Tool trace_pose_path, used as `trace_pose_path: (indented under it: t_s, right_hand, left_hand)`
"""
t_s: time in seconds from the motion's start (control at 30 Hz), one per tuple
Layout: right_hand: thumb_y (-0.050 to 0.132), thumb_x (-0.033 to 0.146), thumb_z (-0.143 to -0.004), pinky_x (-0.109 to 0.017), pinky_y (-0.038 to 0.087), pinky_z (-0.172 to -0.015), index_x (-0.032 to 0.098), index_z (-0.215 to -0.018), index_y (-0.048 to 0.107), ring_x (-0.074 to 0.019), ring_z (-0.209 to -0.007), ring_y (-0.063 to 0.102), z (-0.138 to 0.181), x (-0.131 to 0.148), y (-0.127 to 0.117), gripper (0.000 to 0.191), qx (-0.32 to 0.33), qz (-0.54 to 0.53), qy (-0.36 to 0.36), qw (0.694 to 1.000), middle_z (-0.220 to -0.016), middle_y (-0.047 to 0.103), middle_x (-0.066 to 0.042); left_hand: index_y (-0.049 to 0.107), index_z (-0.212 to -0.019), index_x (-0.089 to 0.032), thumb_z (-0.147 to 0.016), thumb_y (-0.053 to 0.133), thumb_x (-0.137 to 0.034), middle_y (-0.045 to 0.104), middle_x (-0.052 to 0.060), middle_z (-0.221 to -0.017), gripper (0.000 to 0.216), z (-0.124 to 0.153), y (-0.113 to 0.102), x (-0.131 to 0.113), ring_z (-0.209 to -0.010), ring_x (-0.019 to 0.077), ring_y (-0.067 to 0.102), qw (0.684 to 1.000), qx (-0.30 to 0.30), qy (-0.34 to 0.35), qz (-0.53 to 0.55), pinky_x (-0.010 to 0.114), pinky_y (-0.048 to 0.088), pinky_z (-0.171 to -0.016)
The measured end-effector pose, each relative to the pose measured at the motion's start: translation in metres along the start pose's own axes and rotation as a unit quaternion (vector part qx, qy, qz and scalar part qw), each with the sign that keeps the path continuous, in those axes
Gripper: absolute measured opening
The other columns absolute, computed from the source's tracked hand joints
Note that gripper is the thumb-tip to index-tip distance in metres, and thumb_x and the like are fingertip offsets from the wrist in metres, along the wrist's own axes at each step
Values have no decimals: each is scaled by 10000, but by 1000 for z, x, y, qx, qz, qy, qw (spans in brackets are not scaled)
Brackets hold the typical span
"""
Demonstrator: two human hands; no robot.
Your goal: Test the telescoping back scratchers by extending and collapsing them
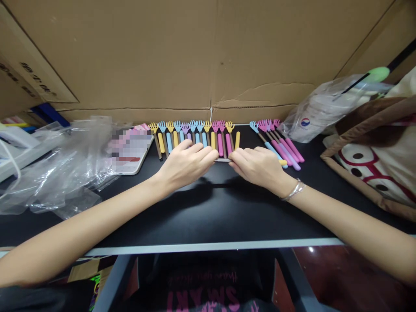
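My left hand [191, 159] and my right hand [260, 165] are both closed around a back scratcher, held level above the table. Between the two fists shows its thin metal rod [223, 160], and a yellow handle end [283, 162] sticks out past my right hand. The held scratcher's head is hidden in my left hand. Behind my hands is a row of small claw-shaped scratcher heads [193, 125] on short rods, with coloured handles [220, 145] among them. To the right, several back scratchers [284, 145] with blue, purple and pink handles lie side by side.
Left on the black table [208, 216] are clear plastic bags [65, 164] and a phone [133, 151]. A bagged plastic cup [318, 110] and a fabric bag [373, 160] stand at the right. Cardboard [146, 56] walls the back.
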State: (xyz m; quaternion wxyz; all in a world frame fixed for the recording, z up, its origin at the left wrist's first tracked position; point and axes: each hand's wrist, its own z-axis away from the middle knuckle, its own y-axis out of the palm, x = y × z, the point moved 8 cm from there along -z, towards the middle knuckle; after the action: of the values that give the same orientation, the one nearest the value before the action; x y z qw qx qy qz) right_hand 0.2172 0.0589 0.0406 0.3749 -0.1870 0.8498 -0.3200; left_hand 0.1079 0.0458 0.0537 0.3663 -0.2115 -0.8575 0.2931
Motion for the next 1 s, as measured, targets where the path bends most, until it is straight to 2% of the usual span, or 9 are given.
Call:
trace_pose_path:
  t_s: [0.1, 0.2, 0.33, 0.47, 0.63, 0.83, 1.0]
  right_hand:
    - [356, 331, -1012, -292, 222, -574, 185, -749, 590, -117, -545, 446, -1, 0, -4, 381, -10, 33, -16, 999, -622, 584, 2]
    - [364, 364, -1011, -295, 218, -580, 190, -713, 580, -123, -543, 424, 1, -7, -10, 407, -13, 67, -33, 997, -587, 554, 1]
    - [328, 405, -1012, -298, 209, -581, 193, -700, 578, -134, -560, 423, 17, -38, -13, 452, 0, 87, -21, 996, -586, 549, -9]
    - [242, 450, -1018, -296, 214, -572, 194, -680, 577, -135, -553, 443, 39, -70, -4, 540, 38, 104, -18, 994, -585, 559, -19]
    - [206, 465, -1024, -286, 238, -573, 193, -707, 598, -127, -572, 467, 50, -86, -2, 574, 51, 125, -32, 990, -622, 606, -23]
    - [54, 603, -979, -275, 254, -559, 190, -643, 563, -128, -556, 431, 83, -132, 3, 737, 97, 130, 44, 986, -584, 581, -51]
    - [101, 595, -983, -277, 264, -549, 203, -629, 521, -137, -536, 401, 103, -150, 1, 675, 85, 139, 44, 986, -560, 549, -44]
  left_hand:
    - [573, -805, -189, -974, 461, -191, 599, -4, -652, 203, 1, -3, -2, -611, 160, 551, 1000, -15, 1, -11, 311, 306, -543]
    - [585, -813, -193, -966, 476, -176, 591, -11, -634, 189, 2, -11, 1, -608, 155, 556, 999, -27, 8, -28, 299, 294, -523]
    - [609, -803, -193, -953, 461, -122, 602, -3, -637, 222, 14, -20, 18, -621, 156, 554, 996, -36, 21, -84, 295, 284, -526]
    - [610, -778, -184, -978, 475, -209, 596, 2, -622, 242, 28, -22, 34, -610, 152, 558, 993, -33, 42, -109, 288, 300, -514]
    - [616, -772, -187, -992, 459, -260, 616, 1, -623, 279, 37, -24, 46, -590, 146, 575, 994, -43, 35, -98, 277, 311, -499]
    - [625, -794, -188, -981, 473, -256, 676, -1, -691, 250, 59, -24, 72, -605, 136, 595, 992, -37, 34, -112, 266, 338, -506]
    - [623, -787, -192, -971, 495, -273, 663, -1, -672, 239, 63, -29, 81, -579, 133, 558, 992, -32, 41, -116, 257, 314, -498]
